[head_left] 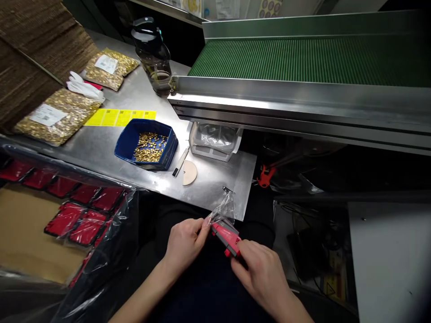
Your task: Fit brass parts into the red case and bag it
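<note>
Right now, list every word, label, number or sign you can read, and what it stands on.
No text is legible.
White labels on the bags of gold parts: print too small.
Yellow label strip: marks blurred.
Round stickers on the wall: unreadable.
Yellow warning sticker: a triangle sign, words blurred.

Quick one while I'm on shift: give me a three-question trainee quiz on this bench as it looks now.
1. True or false: both hands hold the red part.
2. What lies in the blue tray?
A. small gold pieces
B. white gloves
C. yellow labels
3. Fill in: the clear bag is pinched by the ___ hand.

Key
1. True: left hand and right hand both grip it.
2. A: gold pieces.
3. left
</note>
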The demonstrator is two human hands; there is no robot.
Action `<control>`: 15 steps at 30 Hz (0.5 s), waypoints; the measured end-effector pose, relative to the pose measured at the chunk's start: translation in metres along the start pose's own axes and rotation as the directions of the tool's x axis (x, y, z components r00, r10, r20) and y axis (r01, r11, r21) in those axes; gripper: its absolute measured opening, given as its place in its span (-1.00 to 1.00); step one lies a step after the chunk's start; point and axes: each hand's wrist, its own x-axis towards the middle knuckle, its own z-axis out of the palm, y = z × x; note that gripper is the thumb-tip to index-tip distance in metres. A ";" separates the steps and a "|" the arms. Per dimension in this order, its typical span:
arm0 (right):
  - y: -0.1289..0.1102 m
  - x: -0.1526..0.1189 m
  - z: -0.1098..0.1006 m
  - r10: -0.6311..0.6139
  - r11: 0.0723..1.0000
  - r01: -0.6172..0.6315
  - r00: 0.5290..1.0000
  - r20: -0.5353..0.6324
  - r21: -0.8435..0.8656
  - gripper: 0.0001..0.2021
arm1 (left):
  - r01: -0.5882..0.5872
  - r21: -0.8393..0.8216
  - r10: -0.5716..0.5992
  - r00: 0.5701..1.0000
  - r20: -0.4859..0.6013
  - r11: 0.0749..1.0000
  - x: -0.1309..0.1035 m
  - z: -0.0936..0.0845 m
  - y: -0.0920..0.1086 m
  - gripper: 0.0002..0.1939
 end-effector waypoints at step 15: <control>0.002 0.009 0.028 0.465 0.699 -0.387 0.885 0.029 0.601 -0.69 | -0.115 0.361 0.106 0.993 0.046 0.925 0.007 -0.009 0.008 -0.68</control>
